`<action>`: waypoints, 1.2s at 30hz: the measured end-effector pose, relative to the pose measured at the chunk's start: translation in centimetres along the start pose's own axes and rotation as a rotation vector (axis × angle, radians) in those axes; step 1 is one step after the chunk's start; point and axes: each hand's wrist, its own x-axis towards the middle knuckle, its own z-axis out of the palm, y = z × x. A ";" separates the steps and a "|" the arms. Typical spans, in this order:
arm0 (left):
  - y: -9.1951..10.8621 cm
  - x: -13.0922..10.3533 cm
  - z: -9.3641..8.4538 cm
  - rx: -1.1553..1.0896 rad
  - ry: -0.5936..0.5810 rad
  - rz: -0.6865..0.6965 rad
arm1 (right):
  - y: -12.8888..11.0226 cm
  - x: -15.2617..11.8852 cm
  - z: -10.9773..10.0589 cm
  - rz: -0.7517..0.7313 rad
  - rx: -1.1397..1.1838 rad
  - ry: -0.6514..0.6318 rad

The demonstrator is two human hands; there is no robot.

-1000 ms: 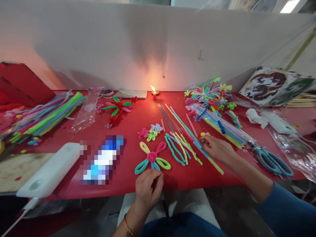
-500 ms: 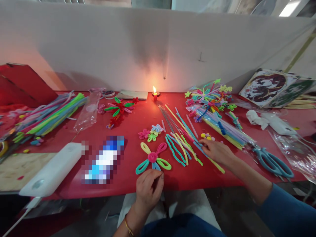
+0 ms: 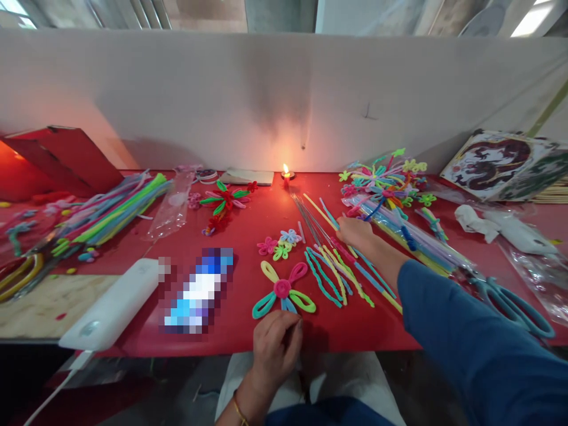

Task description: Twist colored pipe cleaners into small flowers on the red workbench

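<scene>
My left hand is closed at the table's front edge, its fingers on the blue petal of a pipe-cleaner flower. The flower lies flat, with a pink coiled centre and yellow, pink, green and teal loops. Farther out, my right hand reaches over a spread of loose pipe cleaners; its fingertips point down and are largely hidden, so I cannot tell what they hold. Thin metal wires lie just left of it. Small pipe-cleaner flowers sit behind the large one.
A lit candle burns at the back, near the wires. Blue-handled scissors and bagged pipe cleaners are on the right. To the left lie a blurred-out phone, a white power bank and a pipe-cleaner bundle.
My right hand has moved away from me and to the left, from the lower pipe cleaners towards the wires. My left hand stays at the flower. The view has shifted slightly.
</scene>
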 end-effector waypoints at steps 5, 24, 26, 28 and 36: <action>-0.1 -0.1 0.1 -0.009 0.027 0.013 | 0.4 1.6 -0.2 0.062 0.155 -0.052; -0.1 0.1 -0.1 -0.020 0.013 0.018 | 3.6 -9.9 -9.9 -0.221 1.529 0.455; 0.3 0.3 -0.3 -0.025 0.032 0.019 | 2.6 -11.9 -9.9 -0.255 1.547 0.433; 1.2 0.9 -0.7 -0.039 0.060 0.032 | 1.8 -13.3 -9.7 -0.292 1.558 0.398; 6.3 7.2 -0.8 -0.262 -0.051 -0.255 | -1.1 -16.5 -8.0 -0.432 1.439 0.241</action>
